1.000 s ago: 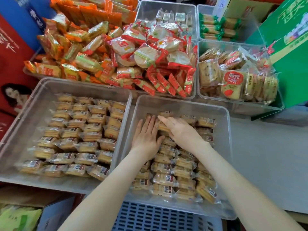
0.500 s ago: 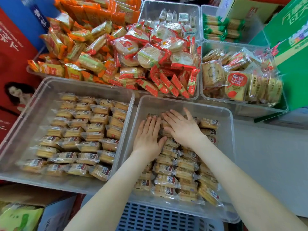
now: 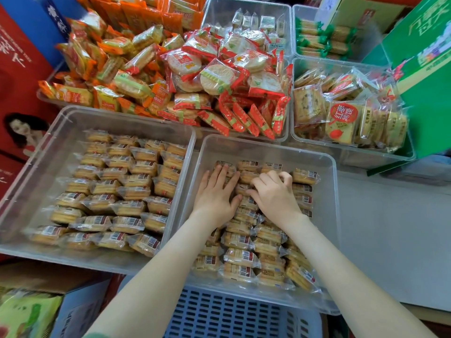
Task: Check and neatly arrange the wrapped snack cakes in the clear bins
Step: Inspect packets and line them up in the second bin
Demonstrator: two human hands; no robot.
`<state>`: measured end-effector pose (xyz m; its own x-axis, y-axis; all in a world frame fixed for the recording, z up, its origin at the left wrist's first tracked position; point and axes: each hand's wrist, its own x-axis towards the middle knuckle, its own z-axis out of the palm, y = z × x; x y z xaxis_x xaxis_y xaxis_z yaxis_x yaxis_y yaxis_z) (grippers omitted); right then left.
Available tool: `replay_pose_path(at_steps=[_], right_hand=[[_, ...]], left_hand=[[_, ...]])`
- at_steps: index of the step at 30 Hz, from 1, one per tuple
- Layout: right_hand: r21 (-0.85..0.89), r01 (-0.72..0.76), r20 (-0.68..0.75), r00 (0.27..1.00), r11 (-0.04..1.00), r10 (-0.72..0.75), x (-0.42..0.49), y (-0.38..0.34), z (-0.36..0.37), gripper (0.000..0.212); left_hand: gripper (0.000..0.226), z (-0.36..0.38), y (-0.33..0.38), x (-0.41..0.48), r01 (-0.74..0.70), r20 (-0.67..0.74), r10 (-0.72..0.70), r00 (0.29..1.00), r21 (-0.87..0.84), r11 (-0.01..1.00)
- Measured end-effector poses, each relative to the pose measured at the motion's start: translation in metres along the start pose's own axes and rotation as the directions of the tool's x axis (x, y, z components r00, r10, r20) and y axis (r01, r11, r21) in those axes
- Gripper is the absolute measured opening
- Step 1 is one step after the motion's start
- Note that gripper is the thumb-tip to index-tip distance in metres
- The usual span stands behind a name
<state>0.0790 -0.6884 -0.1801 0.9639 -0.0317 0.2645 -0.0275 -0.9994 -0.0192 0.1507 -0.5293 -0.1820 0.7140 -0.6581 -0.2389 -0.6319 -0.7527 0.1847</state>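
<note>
Since only the head view is on offer, all of this comes from it: the L hand (image 3: 214,198) lies flat, palm down, fingers straight and close together, resting on the wrapped snack cakes (image 3: 244,258) at the far-left part of the right clear bin (image 3: 333,215). The R hand (image 3: 275,198) sits just beside it on the same cakes, fingers bent and tips tucked in among the far-row packets (whether they actually pinch one, can't tell). Cakes here run in rough rows, barcodes up, several tilted toward the front. The left clear bin (image 3: 61,132), side by side w/ the right one, holds tidier rows of matching cakes (image 3: 122,186). Behind are bins w/ orange packets (image 3: 109,69), red-wrapped round crackers (image 3: 219,74) and square biscuits (image 3: 341,118). A blue slotted crate (image 3: 231,315) shows below the right bin's front edge.
</note>
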Motion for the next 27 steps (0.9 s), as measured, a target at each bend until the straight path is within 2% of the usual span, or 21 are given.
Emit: replay_pose_path(at_steps=[3,6,9,11,14,17,19,20,22,23,24,25,27], right_hand=[[0.018,-0.004,0.058,0.998,1.000,0.003,-0.002,0.000,-0.001,0.023],[0.034,0.061,0.074,0.995,0.998,-0.064,0.003,-0.006,-0.002,0.016],[0.180,0.049,0.076,0.995,0.983,-0.063,0.006,-0.010,-0.006,0.012],[0.342,-0.048,0.065,0.998,0.939,0.027,0.003,-0.011,-0.018,0.004],[0.538,-0.234,0.061,0.969,0.810,0.239,-0.003,-0.012,-0.051,0.006],[0.665,-0.339,0.046,0.908,0.666,0.417,-0.007,-0.014,-0.088,0.006],[0.728,-0.419,0.101,0.849,0.543,0.519,-0.011,-0.015,-0.110,0.008],[0.756,-0.456,0.146,0.817,0.470,0.558,-0.016,-0.017,-0.120,0.009],[0.801,-0.506,0.237,0.758,0.319,0.607,-0.027,-0.024,-0.135,0.012],[0.820,-0.519,0.284,0.735,0.241,0.616,-0.033,-0.030,-0.142,0.013],[0.841,-0.517,0.327,0.720,0.159,0.611,-0.040,-0.036,-0.150,0.014],[0.860,-0.505,0.366,0.715,0.077,0.596,-0.046,-0.044,-0.159,0.014],[0.879,-0.473,0.425,0.723,-0.058,0.545,-0.057,-0.059,-0.176,0.012]], left_hand=[[0.064,0.000,0.000,-0.001,0.001,0.016,-0.001,1.000,0.002,1.000],[0.065,-0.002,0.000,-0.003,-0.002,0.015,0.002,1.000,-0.007,1.000],[0.067,-0.003,0.001,-0.007,-0.004,-0.009,0.004,1.000,-0.024,1.000],[0.068,-0.003,0.000,-0.009,-0.001,-0.026,-0.001,1.000,-0.062,0.998],[0.070,-0.004,0.000,-0.012,0.006,-0.037,-0.011,0.999,-0.134,0.991],[0.069,-0.013,0.009,-0.018,0.079,-0.042,-0.099,0.994,-0.340,0.937],[0.059,-0.029,0.017,-0.028,0.104,-0.048,-0.157,0.986,-0.558,0.824],[0.049,-0.039,0.021,-0.036,0.086,-0.033,-0.151,0.988,-0.693,0.716],[0.025,-0.061,0.031,-0.059,0.095,0.057,-0.105,0.993,-0.909,0.405],[0.017,-0.072,0.034,-0.072,0.114,0.093,-0.087,0.992,-0.956,0.272],[0.013,-0.082,0.034,-0.085,0.114,0.102,-0.074,0.992,-0.975,0.192],[0.010,-0.091,0.034,-0.097,0.102,0.093,-0.066,0.993,-0.983,0.155],[0.008,-0.106,0.032,-0.120,0.079,0.067,-0.071,0.995,-0.983,0.167]])
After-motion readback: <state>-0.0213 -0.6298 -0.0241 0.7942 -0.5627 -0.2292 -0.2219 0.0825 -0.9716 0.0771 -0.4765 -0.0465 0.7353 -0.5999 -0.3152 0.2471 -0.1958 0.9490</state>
